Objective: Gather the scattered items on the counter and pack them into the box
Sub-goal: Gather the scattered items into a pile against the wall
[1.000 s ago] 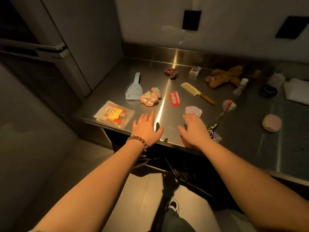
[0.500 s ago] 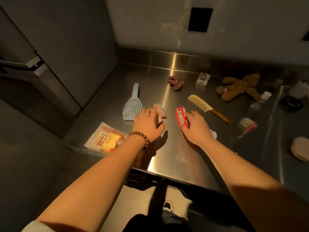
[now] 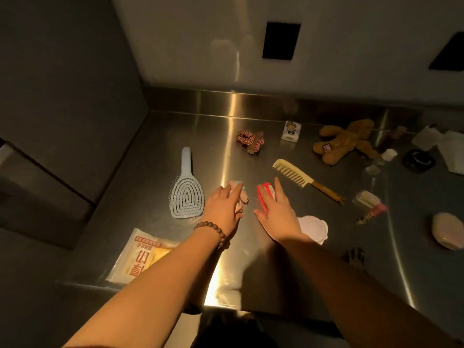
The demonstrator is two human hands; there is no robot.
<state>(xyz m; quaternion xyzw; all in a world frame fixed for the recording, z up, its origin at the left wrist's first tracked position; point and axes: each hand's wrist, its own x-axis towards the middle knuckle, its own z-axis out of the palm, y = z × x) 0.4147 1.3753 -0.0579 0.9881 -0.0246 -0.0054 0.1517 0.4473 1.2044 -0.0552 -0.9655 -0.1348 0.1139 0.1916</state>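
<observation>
On the steel table (image 3: 288, 259), near its front edge, I had both hands down on small things at once. My left hand (image 3: 222, 209) lay over a pink scrunchie (image 3: 239, 195), fingers reaching forward across it and only lightly bent; whether that grip had really closed on the cloth I could not tell. My right hand (image 3: 275, 212) rested on a small red packet (image 3: 263, 197), fingers fairly straight along its top and the thumb out to the side, so it pressed the packet rather than clasping it. I judged this to be the very start of the gathering: nothing was packed, and the box was nowhere in my sight. The next move called for curling the fingers under each thing, lifting both, and then finding the box. Plenty waited around me: a pale blue hairbrush (image 3: 187, 194) just left of my left hand, a cream comb (image 3: 295, 175) beyond my right, a checked scrunchie (image 3: 249, 140) and a small white carton (image 3: 291, 131) farther back, a brown teddy bear (image 3: 344, 143) to the right, and a round pink pad (image 3: 313, 228) partly under my right wrist. A clear snack bag (image 3: 140, 257) at the front left carried large red printed characters, upside down to me, which I could not read with any confidence; the writing on the red packet was too small and blurred.
</observation>
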